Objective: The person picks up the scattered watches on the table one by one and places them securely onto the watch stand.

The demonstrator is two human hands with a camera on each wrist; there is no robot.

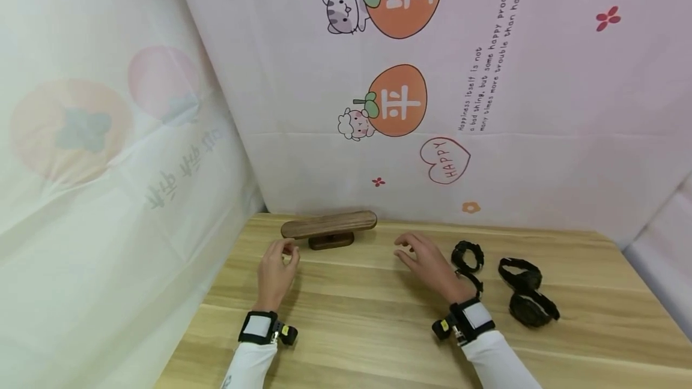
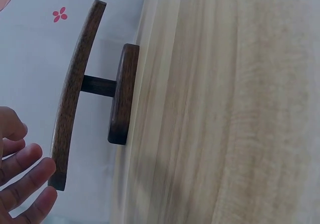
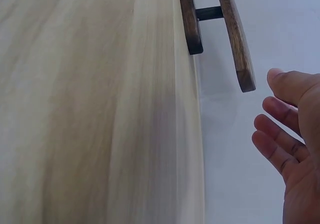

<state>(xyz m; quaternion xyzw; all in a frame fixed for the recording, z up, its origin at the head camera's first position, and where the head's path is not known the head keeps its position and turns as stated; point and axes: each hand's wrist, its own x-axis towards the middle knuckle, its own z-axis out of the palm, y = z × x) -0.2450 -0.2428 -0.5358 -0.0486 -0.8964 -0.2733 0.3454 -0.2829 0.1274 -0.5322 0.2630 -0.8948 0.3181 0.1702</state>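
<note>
A dark wooden stand (image 1: 330, 224) with a long, slightly curved top bar, a short post and a smaller base stands at the back of the table. In the left wrist view its bar (image 2: 75, 96) passes close by the fingers. My left hand (image 1: 278, 269), fingers loosely bent, hovers just in front of the bar's left end and holds nothing. To the right of the stand, my right hand (image 1: 427, 260) is raised over the table with loosely bent fingers and nothing in them. The right wrist view shows the bar's end (image 3: 245, 76) a little way from the thumb.
Black straps (image 1: 468, 257) lie on the wooden table (image 1: 346, 329) beside my right wrist, with more black strapped devices (image 1: 527, 293) farther right. A printed white cloth (image 1: 303, 155) hangs behind the table, and another cloth (image 1: 108, 227) hangs along the left.
</note>
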